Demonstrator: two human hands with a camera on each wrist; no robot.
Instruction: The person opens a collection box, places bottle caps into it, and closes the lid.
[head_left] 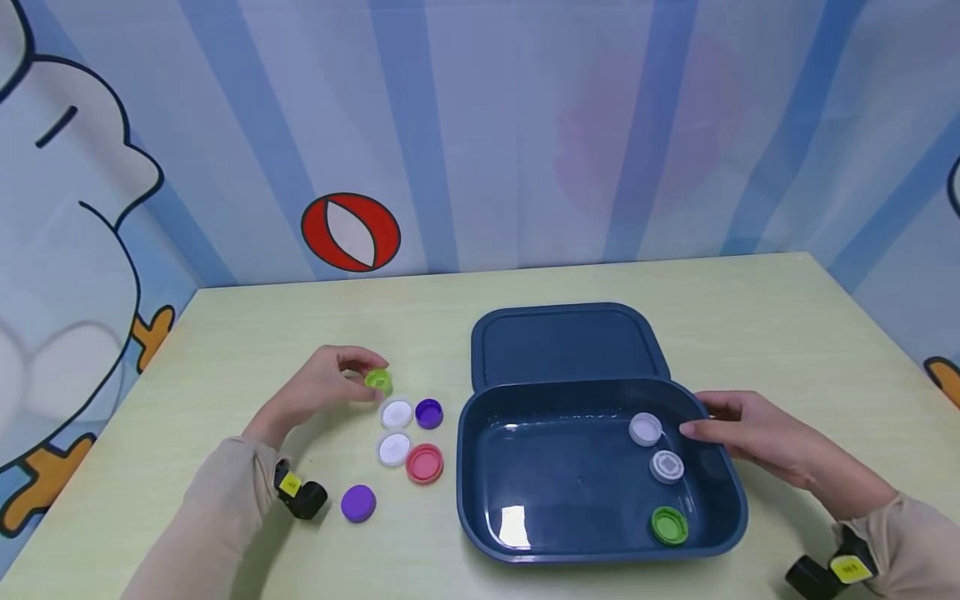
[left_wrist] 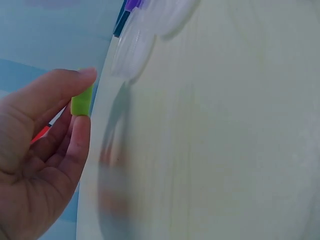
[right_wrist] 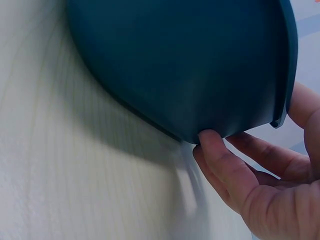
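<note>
My left hand (head_left: 324,388) pinches a lime green bottle cap (head_left: 378,382) between thumb and fingers at the left of the table. In the left wrist view the same cap (left_wrist: 81,103) is seen edge-on, off the tabletop. My right hand (head_left: 776,442) grips the right side of a dark blue plastic box (head_left: 555,492), thumb over the rim. From the right wrist view, fingers (right_wrist: 225,162) press the outside of its wall. Inside the box, at its right, lie a white cap (head_left: 645,429), a pale patterned cap (head_left: 667,467) and a green cap (head_left: 670,526).
Between left hand and box lie two white caps (head_left: 395,413), a dark purple cap (head_left: 429,413) and a red cap (head_left: 424,463). A lighter purple cap (head_left: 358,503) sits nearer me. The blue lid (head_left: 566,346) lies behind the box. A patterned backdrop (head_left: 517,133) stands along the table's far edge.
</note>
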